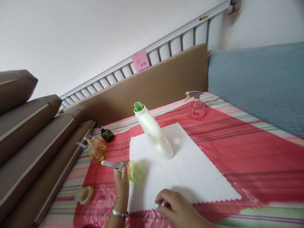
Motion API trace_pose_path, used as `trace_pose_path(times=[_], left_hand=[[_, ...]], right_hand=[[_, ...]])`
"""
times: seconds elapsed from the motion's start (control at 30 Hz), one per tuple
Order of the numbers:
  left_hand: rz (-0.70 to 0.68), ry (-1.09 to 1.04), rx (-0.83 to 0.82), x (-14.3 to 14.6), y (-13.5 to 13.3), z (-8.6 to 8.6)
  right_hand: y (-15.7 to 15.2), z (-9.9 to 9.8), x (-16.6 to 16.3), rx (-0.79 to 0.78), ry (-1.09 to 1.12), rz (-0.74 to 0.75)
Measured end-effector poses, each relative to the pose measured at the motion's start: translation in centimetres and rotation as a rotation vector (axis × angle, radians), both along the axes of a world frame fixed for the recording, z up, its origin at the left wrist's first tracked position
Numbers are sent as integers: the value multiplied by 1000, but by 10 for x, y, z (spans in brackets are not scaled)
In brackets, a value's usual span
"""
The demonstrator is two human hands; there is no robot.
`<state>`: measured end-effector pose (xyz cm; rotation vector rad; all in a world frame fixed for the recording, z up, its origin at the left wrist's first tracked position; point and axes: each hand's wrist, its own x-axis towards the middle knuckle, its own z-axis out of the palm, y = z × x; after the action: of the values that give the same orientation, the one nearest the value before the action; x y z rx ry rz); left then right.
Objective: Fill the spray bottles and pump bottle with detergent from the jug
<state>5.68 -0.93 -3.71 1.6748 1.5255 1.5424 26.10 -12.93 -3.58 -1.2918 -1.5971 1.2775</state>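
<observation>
My left hand (121,181) grips the neck of a small yellow-green spray bottle (135,171) with a grey trigger, resting at the left edge of a white cloth (190,171). My right hand (174,207) lies on the near edge of that cloth, fingers curled and pressing it down. A white detergent bottle (154,131) with an open green spout stands on the cloth beyond both hands.
A red plastic sheet (249,152) covers a striped surface. On it are a pink spray bottle (196,106), a dark green pump bottle (106,134), another yellowish spray bottle (95,150) and a pale green cap (85,194). Brown cushions are stacked at left.
</observation>
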Motion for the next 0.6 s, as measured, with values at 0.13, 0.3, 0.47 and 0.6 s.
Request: trace_pose_path(times=[0.13,0.3,0.47,0.6], left_hand=[[-9,-14,-26,3,-5,9],[-140,-37,-19,34,-36,44],[-338,-190,-73,68,-73,71],[-522,-332,-150,73,-85,86]], right_hand=[[6,-14,-8,-127,174,-66],[12,-9,-12,-325,764,-118],[5,17,-3,-365,1217,17],[-6,35,9,-313,1300,40]])
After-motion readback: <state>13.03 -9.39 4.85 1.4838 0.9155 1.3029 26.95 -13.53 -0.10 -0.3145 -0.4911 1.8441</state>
